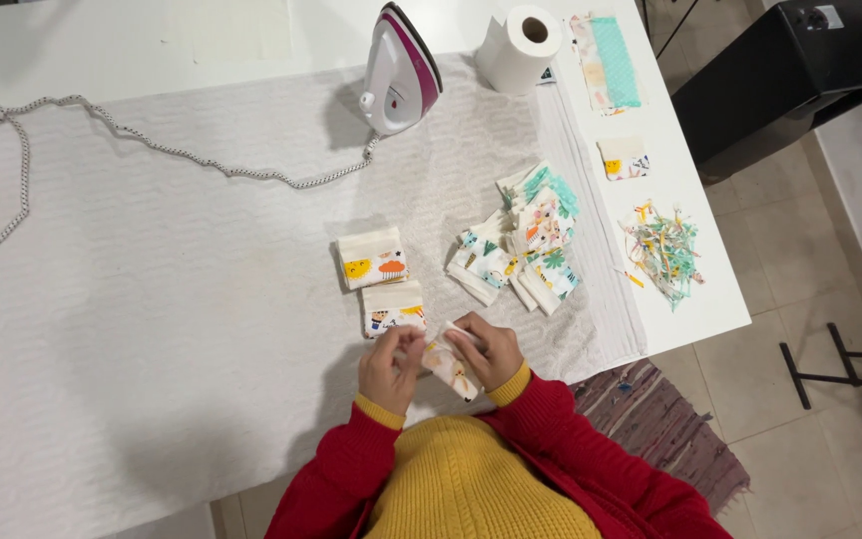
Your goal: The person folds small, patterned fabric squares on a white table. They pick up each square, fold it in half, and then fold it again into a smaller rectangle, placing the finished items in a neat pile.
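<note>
Red sleeves with yellow cuffs frame the near edge of the worktop (102, 60), where both hands meet over one small folded fabric piece (451, 367). Left hand (389, 367) is clenched on the piece's left end, fingers pinched; right hand (491, 351) grasps its upper right end, thumb on top. This piece is cream with small orange and brown printed figures, folded into a narrow strip, held tilted just above the padded grey ironing cloth (202, 279) at the near edge.

No containers stand on the worktop; everything lies loose.

Just beyond the hands lie two finished folded squares (381, 281), one behind the other, cream with yellow and orange prints, almost touching. To their right sits a loose heap of printed pieces (521, 240), overlapping, too mixed to count. One iron (401, 70), white and magenta, stands upright near the far edge, its braided cord (152, 145) trailing left across the cloth. One paper roll (521, 45) stands beside it. Along the right edge: one long strip with teal trim (606, 60), one small folded square (624, 158), and a pile of thread and fabric trimmings (662, 250).
</note>
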